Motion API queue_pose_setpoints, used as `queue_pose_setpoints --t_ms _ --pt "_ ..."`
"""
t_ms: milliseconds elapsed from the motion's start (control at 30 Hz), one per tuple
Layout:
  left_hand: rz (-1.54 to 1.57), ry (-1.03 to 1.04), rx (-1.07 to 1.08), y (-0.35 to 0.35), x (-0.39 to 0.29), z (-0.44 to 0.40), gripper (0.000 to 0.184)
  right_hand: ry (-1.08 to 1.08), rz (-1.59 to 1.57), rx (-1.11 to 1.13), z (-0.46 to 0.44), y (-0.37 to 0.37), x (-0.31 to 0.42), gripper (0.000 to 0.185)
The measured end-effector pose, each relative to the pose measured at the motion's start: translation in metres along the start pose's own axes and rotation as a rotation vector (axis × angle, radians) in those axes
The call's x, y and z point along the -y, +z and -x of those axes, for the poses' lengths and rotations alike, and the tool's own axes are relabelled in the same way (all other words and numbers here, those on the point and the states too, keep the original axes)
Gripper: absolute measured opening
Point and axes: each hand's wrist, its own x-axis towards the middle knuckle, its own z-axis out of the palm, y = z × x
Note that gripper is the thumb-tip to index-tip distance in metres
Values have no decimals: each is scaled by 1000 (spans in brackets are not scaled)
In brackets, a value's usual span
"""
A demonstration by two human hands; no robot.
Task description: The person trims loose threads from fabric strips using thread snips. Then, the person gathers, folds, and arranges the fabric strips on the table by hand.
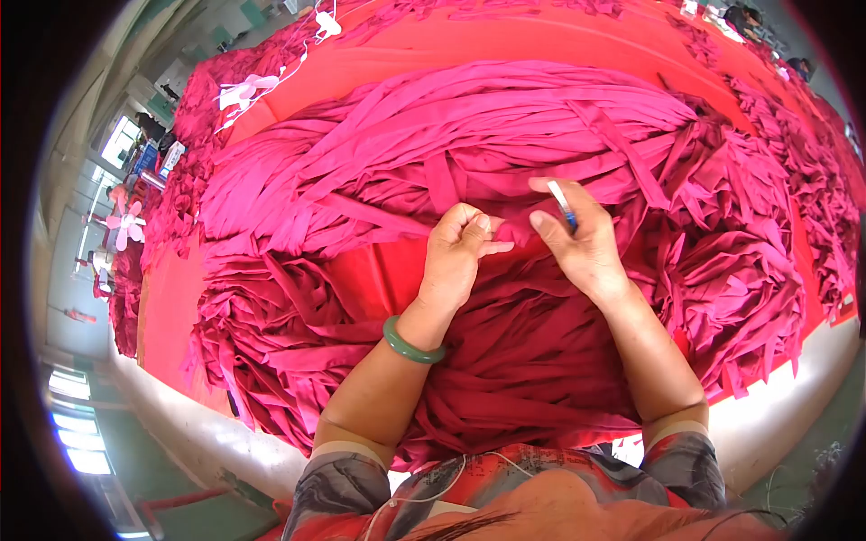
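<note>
Apparently left fingers (473, 236) pinch pink fabric (520, 232), right fingers (552, 232) hold blue-and-white tool (564, 206); best keep fabric taut between them, tool clear

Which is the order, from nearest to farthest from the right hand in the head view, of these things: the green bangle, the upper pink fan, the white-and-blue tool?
1. White-and-blue tool: held in the right hand.
2. Green bangle: around the left wrist.
3. Upper pink fan: at the picture's upper left.
</note>
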Motion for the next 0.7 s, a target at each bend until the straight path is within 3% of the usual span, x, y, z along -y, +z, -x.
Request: queue_pose_setpoints --t_ms 33,100,233,300,367,433,467,567,600,667,700 --pt "-29 -2 16 0 0 0 15 -116 -7 75 -1 2 -12 29" --pt "-59 -12 40 0 -2 0 14 76 -37 255 3 2 -22 21" --pt "-290 194 -74 10 -19 4 14 156 -67 232 4 0 -25 11" --pt "-358 348 29 14 -40 9 18 167 -119 213 3 0 -25 9" --pt "-415 318 686 5 -67 8 20 173 -131 225 2 -1 -24 9" --pt "-508 1 1130 24 -105 24 23 184 -144 233 2 -3 -25 8" --pt "-836 -181 1203 30 -117 28 20 192 -152 235 2 -3 -26 8" --pt "-1029 367 367 31 -88 24 21 226 -192 239 4 -3 -26 8" --pt "-927 373 136 26 -68 17 30 236 -207 240 3 -2 -26 8" --pt "-937 463 66 15 -37 1 36 226 -207 233 3 -1 -22 8" --pt "-875 396 57 15 -28 0 35 224 -208 229 3 -1 -21 7"
